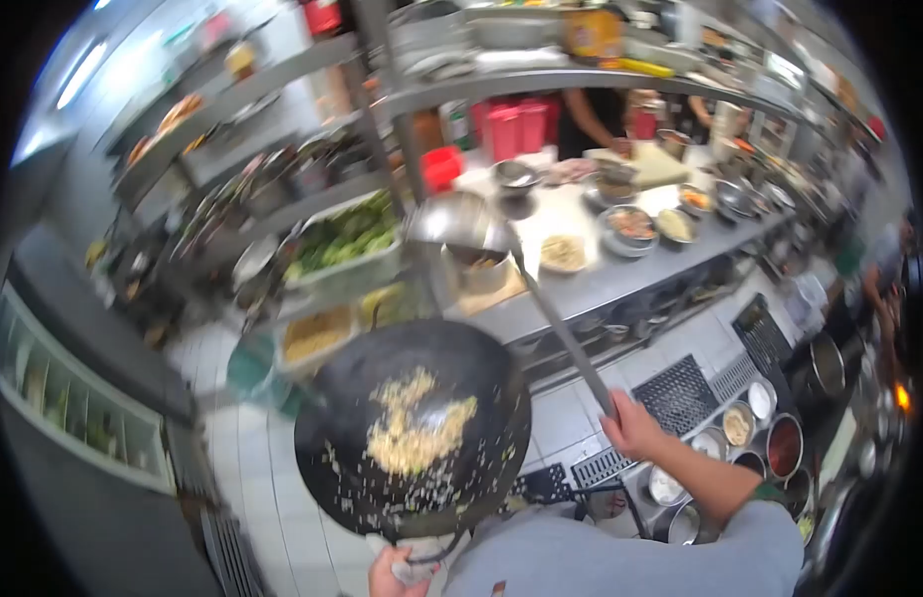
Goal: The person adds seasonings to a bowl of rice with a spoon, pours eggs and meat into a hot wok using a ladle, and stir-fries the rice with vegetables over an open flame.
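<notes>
A large dark wok (332, 398) is held out over the floor, with scrambled egg-like food (416, 433) and small white and green bits spread inside. My left hand (397, 572) grips the wok's near handle with a pale cloth (417, 569). My right hand (632, 426) is closed round the long handle of a big metal ladle (461, 221). The ladle's rounded bowl hangs beyond the wok, above a metal pot (481, 274) at the counter's edge, and does not touch the wok.
Ahead, a steel counter (511, 316) bears several bowls of ingredients. A tub of green vegetables (347, 244) stands left of it. At right are sauce containers (783, 445) and a flame (902, 398). Another person's arm (589, 119) shows behind the counter; more people are at far right.
</notes>
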### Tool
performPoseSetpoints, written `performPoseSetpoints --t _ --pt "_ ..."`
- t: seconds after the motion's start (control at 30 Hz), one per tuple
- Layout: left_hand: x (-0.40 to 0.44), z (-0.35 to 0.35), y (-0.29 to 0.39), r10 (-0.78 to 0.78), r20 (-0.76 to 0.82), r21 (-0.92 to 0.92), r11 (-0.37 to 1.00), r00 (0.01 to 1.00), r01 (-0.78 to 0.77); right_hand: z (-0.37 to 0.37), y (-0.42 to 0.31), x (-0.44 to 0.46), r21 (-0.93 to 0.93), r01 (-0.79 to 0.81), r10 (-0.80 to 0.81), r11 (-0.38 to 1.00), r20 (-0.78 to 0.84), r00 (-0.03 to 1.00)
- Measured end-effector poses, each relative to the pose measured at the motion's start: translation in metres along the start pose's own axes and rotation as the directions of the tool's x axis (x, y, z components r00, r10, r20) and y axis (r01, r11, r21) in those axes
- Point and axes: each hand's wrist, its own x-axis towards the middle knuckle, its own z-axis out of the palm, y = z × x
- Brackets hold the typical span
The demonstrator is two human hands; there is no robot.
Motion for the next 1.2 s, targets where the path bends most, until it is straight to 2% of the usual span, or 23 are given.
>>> performPoseSetpoints --t 0.07,0.13,0.2,0.3,0.33,0.37,0.43,0.5,0.6,0.63,0.67,0.7,0.73,0.77,0.8,0.83,0.87,0.9,0.93,0.97,1.03,1.1,1.2 --pt "-0.004 -0.002 0.013 0.035 0.218 -0.189 0.982 0.975 0.007 0.041 -0.006 -0.031 -0.162 0.009 0.032 0.987 0.248 0.968" --pt "0.035 0.016 0.03 0.23 0.126 0.041 0.971 0.965 -0.237 0.074 -0.044 -0.026 -0.183 0.038 0.036 0.982 0.387 0.921" --pt "0.081 -0.005 0.032 0.292 0.155 0.021 0.954 0.944 -0.298 0.102 -0.085 -0.001 0.063 0.023 -0.044 0.998 0.362 0.931" --pt "0.076 -0.011 0.041 0.279 0.21 0.069 0.952 0.937 -0.299 0.08 -0.089 -0.012 0.138 0.128 -0.162 0.982 0.281 0.946" --pt "0.045 -0.038 0.022 0.252 0.157 0.078 0.961 0.955 -0.267 0.058 -0.108 -0.029 0.154 -0.121 0.053 0.981 0.386 0.921" --pt "0.03 -0.045 0.028 0.268 0.159 0.082 0.955 0.95 -0.284 0.055 -0.114 -0.031 0.165 -0.107 0.037 0.981 0.382 0.924" --pt "0.003 -0.062 0.013 0.205 0.094 -0.031 0.979 0.974 -0.203 0.057 -0.113 -0.05 0.339 -0.349 0.159 0.874 0.479 0.863" --pt "0.014 -0.062 0.015 0.252 0.073 -0.04 0.967 0.965 -0.25 0.076 -0.124 -0.044 0.482 -0.365 0.112 0.796 0.476 0.872" --pt "-0.006 -0.049 0.008 0.352 0.07 0.196 0.913 0.933 -0.359 0.065 -0.136 -0.041 0.386 -0.375 0.173 0.843 0.466 0.868" --pt "-0.02 -0.043 0.001 0.434 0.041 0.306 0.852 0.9 -0.424 0.063 -0.129 -0.046 0.123 -0.157 0.105 0.98 0.352 0.93" --pt "-0.006 -0.053 -0.014 0.681 0.136 0.292 0.666 0.719 -0.686 0.065 -0.127 -0.049 -0.177 0.058 -0.011 0.982 0.258 0.966" --pt "0.001 -0.067 -0.025 0.721 0.167 0.446 0.554 0.673 -0.703 0.08 -0.124 -0.047 -0.252 -0.023 0.11 0.967 0.337 0.935" --pt "0.007 -0.067 -0.028 0.705 0.103 0.515 0.566 0.702 -0.644 0.1 -0.125 -0.046 -0.335 -0.106 0.244 0.936 0.402 0.882" --pt "0.02 -0.065 -0.033 0.679 0.041 0.577 0.582 0.733 -0.573 0.122 -0.134 -0.044 -0.114 -0.373 0.372 0.921 0.545 0.751" --pt "0.041 -0.061 -0.027 0.748 0.02 0.738 0.436 0.663 -0.514 0.142 -0.147 -0.044 0.108 -0.641 0.386 0.76 0.719 0.578" --pt "0.061 -0.061 -0.011 0.602 -0.061 0.608 0.655 0.796 -0.448 0.165 -0.146 -0.047 0.331 -0.759 0.244 0.561 0.809 0.534" --pt "0.088 -0.074 0.001 0.615 -0.088 0.629 0.645 0.784 -0.435 0.189 -0.128 -0.041 0.391 -0.821 0.175 0.417 0.852 0.494" --pt "0.107 -0.086 0.019 0.501 -0.06 0.439 0.79 0.863 -0.428 0.188 -0.136 -0.034 0.383 -0.889 0.131 0.249 0.897 0.423" --pt "0.071 -0.063 0.054 0.43 0.179 0.394 0.793 0.885 -0.465 0.189 -0.129 -0.036 0.38 -0.907 0.106 0.181 0.91 0.402" --pt "0.061 -0.072 0.059 0.426 0.175 0.402 0.792 0.888 -0.459 0.189 -0.119 -0.035 0.378 -0.919 0.079 0.112 0.918 0.388" --pt "0.044 -0.094 0.047 0.053 -0.046 0.164 0.985 0.998 -0.045 0.166 -0.103 -0.05 0.4 -0.915 0.101 0.059 0.909 0.404" --pt "0.023 -0.09 0.027 0.005 -0.114 0.135 0.991 0.993 0.01 0.127 -0.091 -0.052 0.469 -0.883 0.146 0.019 0.873 0.466" --pt "0.012 -0.084 -0.002 -0.062 -0.106 0.138 0.988 0.992 0.077 0.065 -0.072 -0.049 0.631 -0.763 0.25 0.139 0.723 0.644"
